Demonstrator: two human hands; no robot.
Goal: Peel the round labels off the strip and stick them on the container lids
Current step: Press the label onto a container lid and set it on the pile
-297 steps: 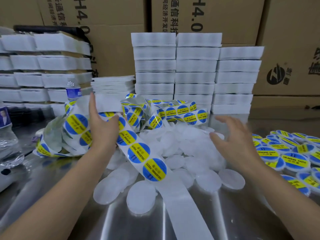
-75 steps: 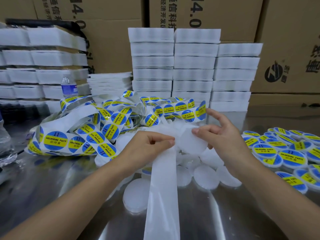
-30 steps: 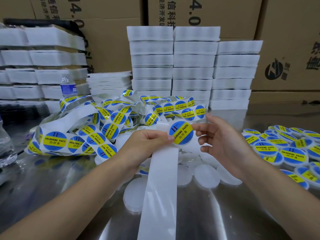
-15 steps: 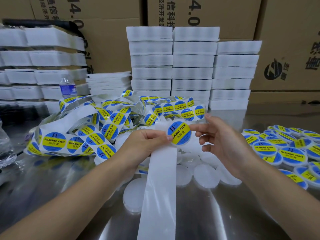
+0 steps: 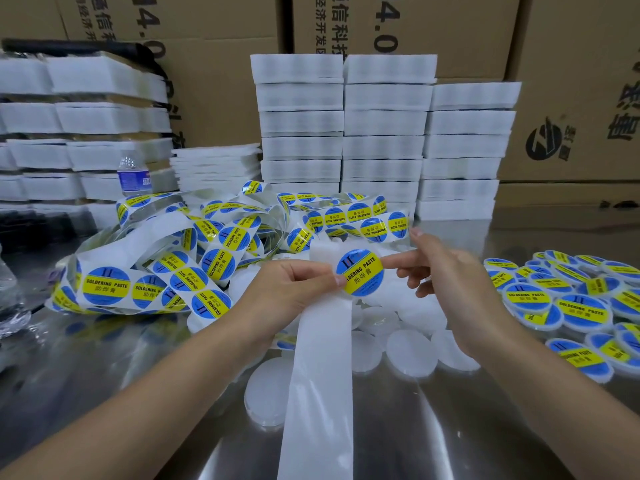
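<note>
1. Two hands are raised over the table point(image 5: 104, 393), near the middle.
2. The white strip point(image 5: 322, 341) is pinched by the left hand point(image 5: 291, 289), thumb pressed at the left edge of a round label point(image 5: 360, 271).
3. The label's right edge is touched by a fingertip point(image 5: 389, 263) of the right hand point(image 5: 450, 285); a real grip cannot be told.
4. Bare lids point(image 5: 410, 351) are heaped beneath; labelled lids point(image 5: 571, 306) are spread at right.

Shiny metal table point(image 5: 450, 427) with tangled label strip point(image 5: 173, 282), bare white lids point(image 5: 410, 355), labelled lids point(image 5: 581, 306), foam stacks point(image 5: 381, 133)
</note>
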